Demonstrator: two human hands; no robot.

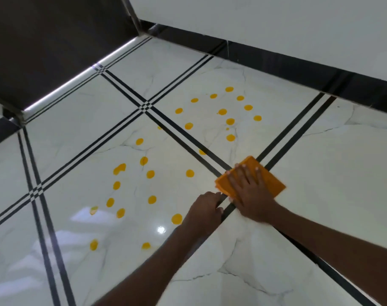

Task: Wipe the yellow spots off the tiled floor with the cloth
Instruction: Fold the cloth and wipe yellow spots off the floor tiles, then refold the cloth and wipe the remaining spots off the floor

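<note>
Head view is showing the right hand (250,191) pressing flat, fingers apart, on the soft, light, bendy orange cloth (267,180) lying on the shiny floor (320,173), yellow spots (190,173) waiting off to its left, while the left hand (204,208), maybe loosely curled, is holding nothing.

Head view looks steeply down, close over the tiled floor (320,173).

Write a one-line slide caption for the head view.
Right hand presses an orange cloth flat on the tiled floor beside many yellow spots.
</note>
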